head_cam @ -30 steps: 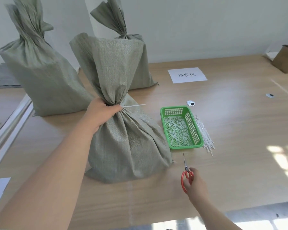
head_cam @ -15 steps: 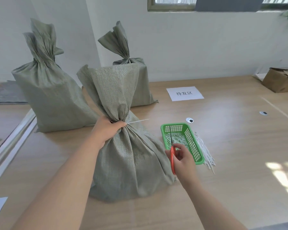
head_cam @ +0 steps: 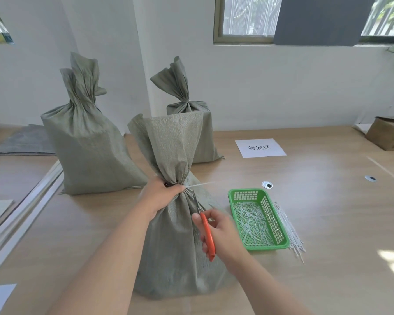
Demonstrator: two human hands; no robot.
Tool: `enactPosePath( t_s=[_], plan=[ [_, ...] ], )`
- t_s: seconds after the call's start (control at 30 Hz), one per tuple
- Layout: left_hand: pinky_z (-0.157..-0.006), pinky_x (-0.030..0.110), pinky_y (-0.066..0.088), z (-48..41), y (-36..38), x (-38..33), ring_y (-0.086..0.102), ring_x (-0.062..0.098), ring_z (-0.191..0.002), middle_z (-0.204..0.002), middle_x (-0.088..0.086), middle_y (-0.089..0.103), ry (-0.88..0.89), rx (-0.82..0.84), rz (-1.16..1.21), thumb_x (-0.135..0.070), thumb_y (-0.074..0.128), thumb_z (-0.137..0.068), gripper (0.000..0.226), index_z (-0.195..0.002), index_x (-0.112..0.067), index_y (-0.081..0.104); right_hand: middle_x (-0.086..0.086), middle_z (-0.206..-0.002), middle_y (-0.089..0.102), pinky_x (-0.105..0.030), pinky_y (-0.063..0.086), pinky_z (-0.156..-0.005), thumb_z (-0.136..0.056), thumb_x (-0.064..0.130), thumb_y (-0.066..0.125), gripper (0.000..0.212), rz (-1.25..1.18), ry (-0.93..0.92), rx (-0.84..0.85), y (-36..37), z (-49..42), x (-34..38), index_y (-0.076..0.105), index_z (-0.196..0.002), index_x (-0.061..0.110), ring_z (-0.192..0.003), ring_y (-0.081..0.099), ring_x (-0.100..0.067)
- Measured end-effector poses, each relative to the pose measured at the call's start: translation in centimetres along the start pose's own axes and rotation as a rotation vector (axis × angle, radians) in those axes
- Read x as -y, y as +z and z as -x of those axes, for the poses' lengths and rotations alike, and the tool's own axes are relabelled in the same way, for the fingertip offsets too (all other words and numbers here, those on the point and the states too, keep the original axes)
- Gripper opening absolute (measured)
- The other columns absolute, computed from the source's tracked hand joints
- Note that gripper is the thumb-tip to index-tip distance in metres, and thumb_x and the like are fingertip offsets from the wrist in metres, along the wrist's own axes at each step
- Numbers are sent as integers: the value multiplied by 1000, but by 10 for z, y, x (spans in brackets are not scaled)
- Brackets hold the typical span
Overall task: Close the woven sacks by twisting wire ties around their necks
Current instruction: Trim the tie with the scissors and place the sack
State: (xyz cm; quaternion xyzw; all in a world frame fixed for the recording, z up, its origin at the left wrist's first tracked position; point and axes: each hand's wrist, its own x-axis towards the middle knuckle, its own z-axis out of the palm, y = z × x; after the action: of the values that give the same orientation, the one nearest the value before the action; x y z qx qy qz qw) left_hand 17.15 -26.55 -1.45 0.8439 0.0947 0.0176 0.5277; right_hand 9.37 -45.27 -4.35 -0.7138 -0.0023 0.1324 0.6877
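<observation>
A grey-green woven sack (head_cam: 175, 251) stands on the wooden table in front of me. My left hand (head_cam: 160, 194) grips its gathered neck. A white tie (head_cam: 200, 184) circles the neck and its loose tail sticks out to the right. My right hand (head_cam: 218, 233) holds orange-handled scissors (head_cam: 208, 235), blades pointing up toward the neck, just below the tie's tail. Two more sacks, one at the left (head_cam: 87, 151) and one behind (head_cam: 191, 123), stand with their necks gathered.
A green plastic basket (head_cam: 257, 218) with white tie offcuts sits right of the sack, with a bundle of white ties (head_cam: 289, 228) along its right side. A paper label (head_cam: 259, 147) lies further back, a cardboard box (head_cam: 389, 135) at far right.
My right hand lifted the scissors off the table and brought them left and up to the sack's neck. My left hand kept its grip. The camera tilted up.
</observation>
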Motion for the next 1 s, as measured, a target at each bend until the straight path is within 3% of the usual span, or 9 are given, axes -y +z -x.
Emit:
enactPosePath(
  t_s=[0.3,0.6,0.73,0.87,1.0],
  plan=[
    [-78,25,52,1,-1,1,69,3,-92,-94,-10,76,32,12,26,-25,80,-82,22,-104,-23,77,-1,-60,54,-27,40,-40,-86,51,69,45,31,27,-17,19,-10,12,56,-96,9,-42,50,-22],
    [-89,36,58,0,1,4,72,7,-90,-90,-9,78,32,8,-3,-28,81,-78,20,-97,-23,79,0,-56,53,-28,39,-41,-87,53,66,42,38,30,-22,23,-15,9,55,-91,13,-43,50,-23],
    [-86,32,57,2,2,3,71,7,-91,-91,-9,78,47,4,4,-24,81,-79,20,-99,-22,78,0,-57,55,-27,41,-41,-87,54,65,40,74,13,-55,25,-16,6,56,-91,16,-49,54,-25],
    [-82,30,56,4,3,1,71,7,-89,-90,-7,78,54,2,-2,-24,81,-80,17,-97,-22,78,3,-63,58,-34,45,-56,-80,64,62,40,142,-16,-130,31,-20,-5,57,-88,25,-52,55,-18],
    [-71,16,50,9,5,-3,67,0,-88,-92,-7,76,84,16,10,-17,79,-83,16,-98,-19,77,4,-66,60,-36,47,-58,-85,61,58,34,227,-83,-186,36,-20,-14,56,-90,27,-55,55,-15]
  ],
)
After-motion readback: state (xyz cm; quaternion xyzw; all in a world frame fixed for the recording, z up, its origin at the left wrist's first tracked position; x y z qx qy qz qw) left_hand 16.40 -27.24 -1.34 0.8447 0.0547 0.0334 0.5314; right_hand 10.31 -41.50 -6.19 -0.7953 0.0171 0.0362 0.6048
